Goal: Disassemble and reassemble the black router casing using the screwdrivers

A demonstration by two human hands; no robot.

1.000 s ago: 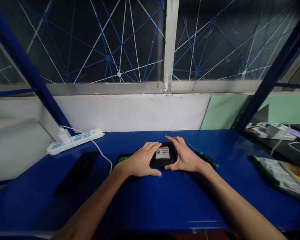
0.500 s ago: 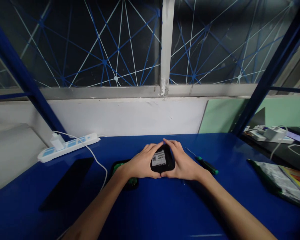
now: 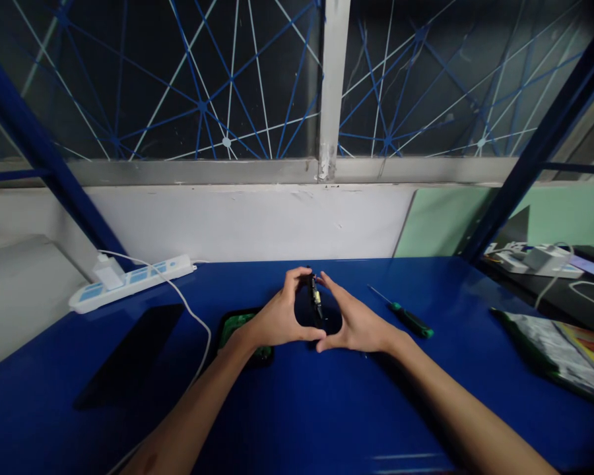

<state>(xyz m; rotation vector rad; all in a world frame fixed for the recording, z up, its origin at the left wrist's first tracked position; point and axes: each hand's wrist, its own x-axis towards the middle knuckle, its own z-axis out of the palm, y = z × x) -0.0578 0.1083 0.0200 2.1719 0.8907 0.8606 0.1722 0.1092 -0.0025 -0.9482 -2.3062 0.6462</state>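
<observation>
A small black device stands edge-on between my hands, showing a narrow side with a yellowish part. My left hand is closed on it, fingers at its top and thumb at its lower end. My right hand curves around the other side, fingers and thumb apart. Its thumb tip is close to the left thumb and its fingertips are just beside the device's top. Partly hidden behind my left wrist lies a black tray-like casing with a green circuit board. A green-and-black screwdriver lies right of my right hand.
On the blue table, a white power strip with a plugged charger and a white cable sits at left. A flat dark slab lies before it. A shiny packet is at right, beside a black surface with white adapters.
The black device has turned from its labelled face to edge-on. My right hand's fingers have moved off it, and my left hand keeps hold. The view has shifted slightly.
</observation>
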